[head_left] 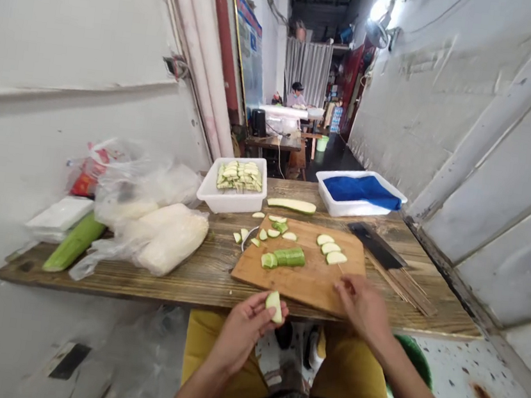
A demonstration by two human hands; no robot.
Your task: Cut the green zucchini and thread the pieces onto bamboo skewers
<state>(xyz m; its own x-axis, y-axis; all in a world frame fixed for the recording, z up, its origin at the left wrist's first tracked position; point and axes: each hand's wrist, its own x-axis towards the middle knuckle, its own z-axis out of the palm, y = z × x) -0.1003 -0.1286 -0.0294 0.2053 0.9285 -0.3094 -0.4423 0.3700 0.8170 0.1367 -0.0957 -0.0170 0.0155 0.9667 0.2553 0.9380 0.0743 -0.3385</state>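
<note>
My left hand (247, 326) pinches a pale zucchini slice (274, 306) with green skin along one edge, just in front of the board. On the right side of the wooden cutting board (306, 286), my right hand (367, 307) has its fingers closed on the near end of a thin bamboo skewer (339, 268). Three zucchini slices (330, 249) lie in a row at the skewer's far end. Mid-board rests a sliced green zucchini piece (285, 257), its slices still close together. Loose slices and offcuts (273, 233) lie near the board's far left corner.
A cleaver (376, 245) and several bare skewers (406, 290) lie right of the board. Behind are a white tub of stacked slices (230, 204), a halved zucchini (291, 206) and a tray with blue cloth (361, 190). Plastic bags (164, 238) and a whole zucchini (75, 243) occupy the left.
</note>
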